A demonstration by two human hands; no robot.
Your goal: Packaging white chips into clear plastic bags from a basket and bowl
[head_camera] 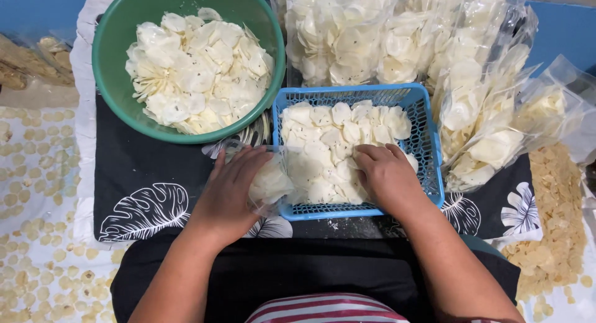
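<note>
The left hand (pixel 231 192) holds a clear plastic bag (pixel 268 180) of pale chips open against the blue basket (pixel 428 143); just right of that grip, the right hand (pixel 385 174) presses into the basket's chips (pixel 329 143), green bowl (pixel 112 81) above

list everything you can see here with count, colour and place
bowl: one, green, top left, full of white chips
basket: one, blue, centre, holding white chips
filled bags: several, clear, top right, packed with chips
cloth: one, black with white leaves, under the bowl and basket
loose chips: many, pale yellow, spread at far left and right
small bag: one, clear, at the basket's left edge
left hand: on the small bag
right hand: in the basket, on the chips
</note>
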